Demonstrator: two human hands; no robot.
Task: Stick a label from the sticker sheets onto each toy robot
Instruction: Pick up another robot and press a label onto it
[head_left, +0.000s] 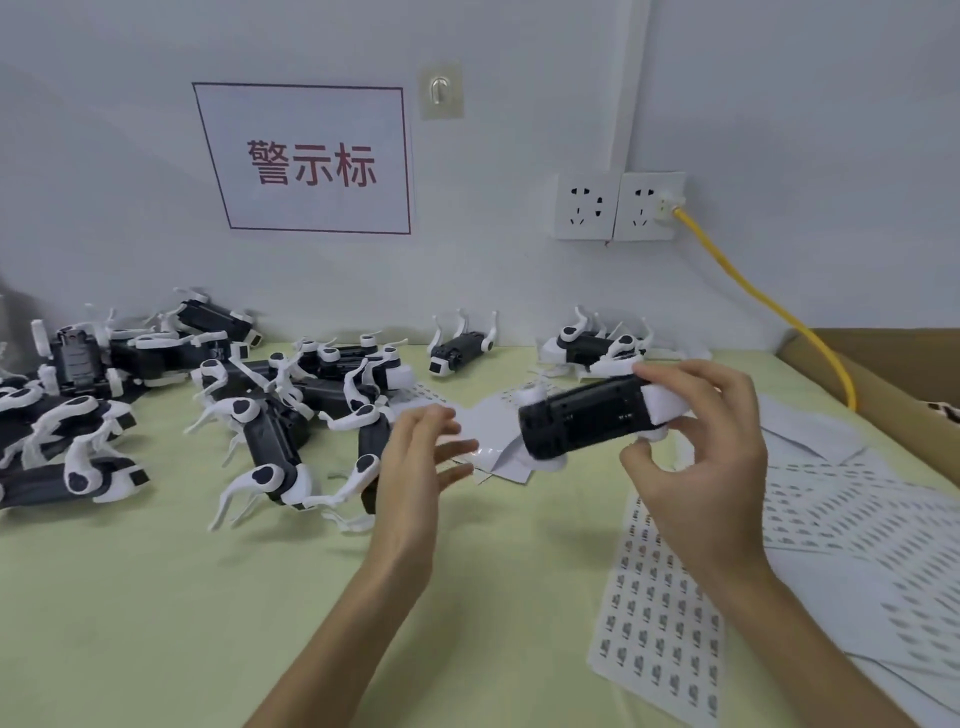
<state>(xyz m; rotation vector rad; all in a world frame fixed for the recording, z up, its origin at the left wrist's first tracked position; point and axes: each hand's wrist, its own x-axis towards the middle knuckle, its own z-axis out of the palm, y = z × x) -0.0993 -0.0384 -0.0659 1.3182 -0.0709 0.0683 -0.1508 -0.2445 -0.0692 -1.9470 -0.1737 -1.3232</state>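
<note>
Right hand (711, 467) grips a toy robot (587, 421) underside-up above the table (208, 597). Left hand (421, 457) hovers beside it, fingers straight, apparently empty. Next move, likely: peel a label from the sticker sheet (660, 623).

The pale green table (208, 597) before me carries a jumbled heap of black-and-white toy robots (270, 447) on my left, a few more robots (460, 345) by the wall, curled white sheets (488, 426) mid-table, and overlapping sticker sheets (660, 623) on my right.
</note>
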